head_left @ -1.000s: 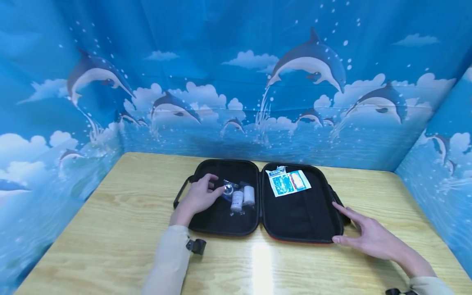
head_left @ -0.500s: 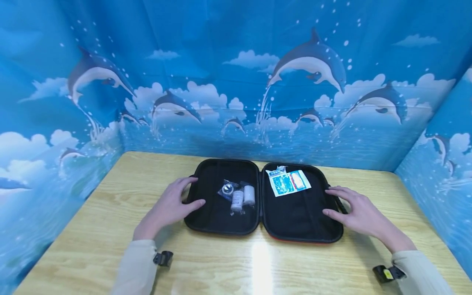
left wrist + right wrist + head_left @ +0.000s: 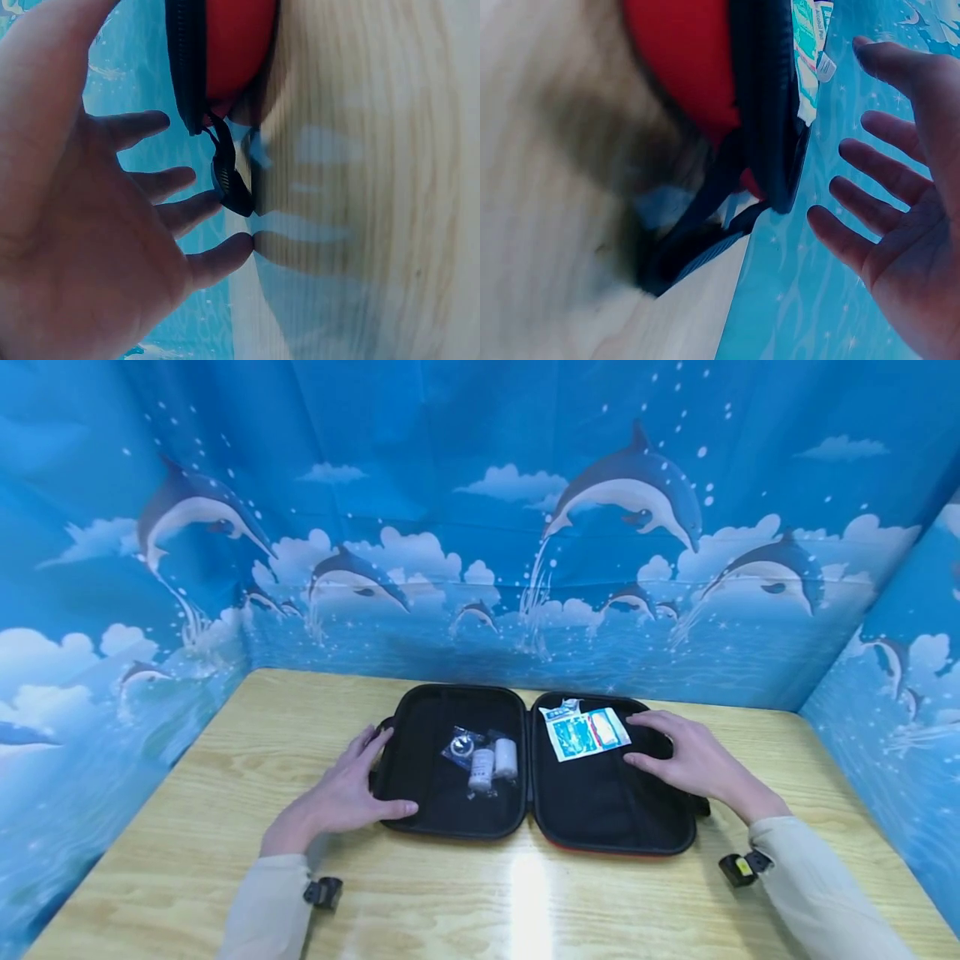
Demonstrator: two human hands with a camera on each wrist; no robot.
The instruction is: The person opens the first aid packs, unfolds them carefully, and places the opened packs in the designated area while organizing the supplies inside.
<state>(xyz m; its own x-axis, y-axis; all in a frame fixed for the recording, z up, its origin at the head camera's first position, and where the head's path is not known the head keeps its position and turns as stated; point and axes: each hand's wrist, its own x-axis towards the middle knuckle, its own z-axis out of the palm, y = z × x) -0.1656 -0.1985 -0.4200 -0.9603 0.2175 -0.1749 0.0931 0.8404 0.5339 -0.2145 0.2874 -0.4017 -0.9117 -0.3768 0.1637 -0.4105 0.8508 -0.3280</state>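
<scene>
A zip case point(image 3: 450, 814), black inside and red outside, lies opened flat on the table. My left hand point(image 3: 337, 797) is at its left edge, thumb and fingers spread around the rim and holding nothing. In the left wrist view the straight fingers reach beside a black strap point(image 3: 227, 176). My right hand point(image 3: 693, 760) hovers over the case's right edge, fingers stretched toward the blue-and-white packets point(image 3: 585, 733). The right wrist view has those fingers apart from the case. In the left half are two white wrapped rolls point(image 3: 482, 768) and a small clear packet point(image 3: 462, 746) with a round item.
The pale wooden table point(image 3: 225, 777) extends on all sides of the case. A blue curtain point(image 3: 420, 635) with printed dolphins hangs behind it and along both sides. In the right wrist view a black handle strap point(image 3: 697, 251) sticks out from the case.
My left hand has drawn back from the small clear packet to the case's left edge. My right hand has moved up and left from the right edge toward the packets. The contents stay put.
</scene>
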